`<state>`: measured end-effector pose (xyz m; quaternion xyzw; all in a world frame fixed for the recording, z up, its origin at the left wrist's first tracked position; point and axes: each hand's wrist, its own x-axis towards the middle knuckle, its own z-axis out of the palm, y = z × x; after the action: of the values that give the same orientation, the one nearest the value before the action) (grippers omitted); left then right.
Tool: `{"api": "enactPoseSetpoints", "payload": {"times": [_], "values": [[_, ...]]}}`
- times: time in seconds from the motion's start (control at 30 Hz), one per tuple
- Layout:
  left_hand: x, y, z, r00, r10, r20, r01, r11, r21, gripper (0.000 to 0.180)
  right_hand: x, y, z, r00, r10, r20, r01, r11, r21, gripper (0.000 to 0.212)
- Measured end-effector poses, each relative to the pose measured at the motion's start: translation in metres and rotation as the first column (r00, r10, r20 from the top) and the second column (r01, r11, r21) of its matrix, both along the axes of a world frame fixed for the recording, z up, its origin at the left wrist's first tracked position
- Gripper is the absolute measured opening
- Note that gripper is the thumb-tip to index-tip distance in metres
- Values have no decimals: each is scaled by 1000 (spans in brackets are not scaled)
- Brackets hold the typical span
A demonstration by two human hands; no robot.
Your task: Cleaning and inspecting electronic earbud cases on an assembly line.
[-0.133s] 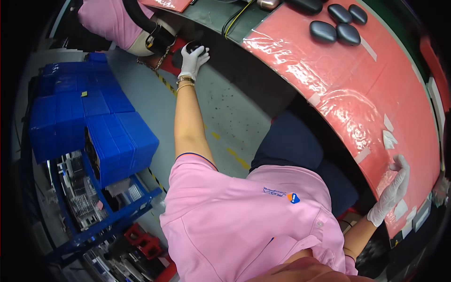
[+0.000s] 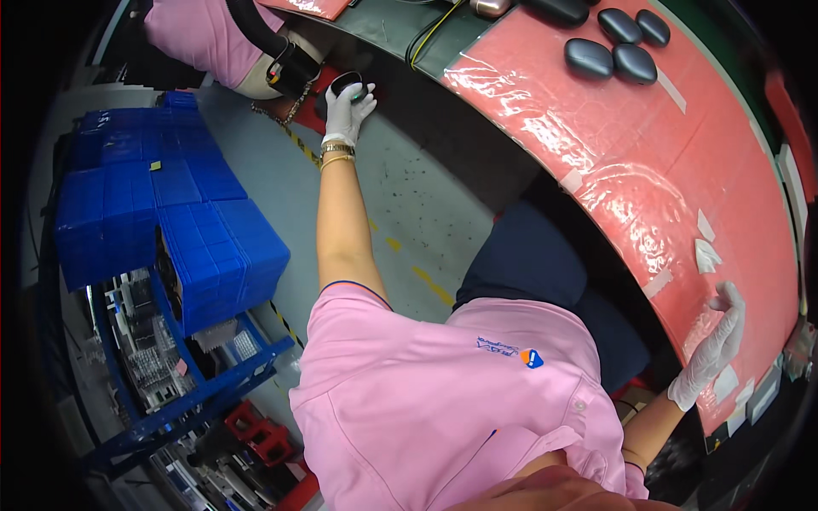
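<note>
Out to the far left, beyond the curved table's edge, my gloved left hand (image 2: pixel 346 119) is closed around a dark rounded case (image 2: pixel 348 83). The case's upper rim shows above the fingers, with a small greenish spot on it; the palm hides part of the rest. My gloved right hand (image 2: pixel 714 353) rests at the near right side of the red-covered table (image 2: pixel 588 128), fingers extended and slightly bent, with nothing visible in them. Several glossy dark oval cases (image 2: pixel 589 59) lie together at the table's far end.
Blue covered boxes (image 2: pixel 221 264) stand on a blue rack (image 2: pixel 213 387) to my left. At the upper left sits another person in a pink shirt (image 2: pixel 200 38), near a black bent hose (image 2: pixel 253 24). Cables (image 2: pixel 426 36) lie at the table's far edge. White scraps (image 2: pixel 706 255) sit near my right hand.
My left hand has turned slightly, so more of the dark case's rim and its greenish spot show. The right hand stays almost in place.
</note>
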<state>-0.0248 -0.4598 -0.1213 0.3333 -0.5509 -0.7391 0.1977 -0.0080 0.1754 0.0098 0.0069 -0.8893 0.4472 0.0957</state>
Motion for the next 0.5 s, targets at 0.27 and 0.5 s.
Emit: {"api": "enactPoseSetpoints", "payload": {"times": [0.27, 0.5], "values": [[-6, -11, -1, 998, -35, 55, 43, 989, -143, 62, -12, 10, -9, 991, 62, -118, -71, 995, -74, 31], [20, 26, 10, 843, 86, -532, 331, 696, 637, 40, -43, 23, 25, 964, 222, -145, -204, 970, 132, 19]]}}
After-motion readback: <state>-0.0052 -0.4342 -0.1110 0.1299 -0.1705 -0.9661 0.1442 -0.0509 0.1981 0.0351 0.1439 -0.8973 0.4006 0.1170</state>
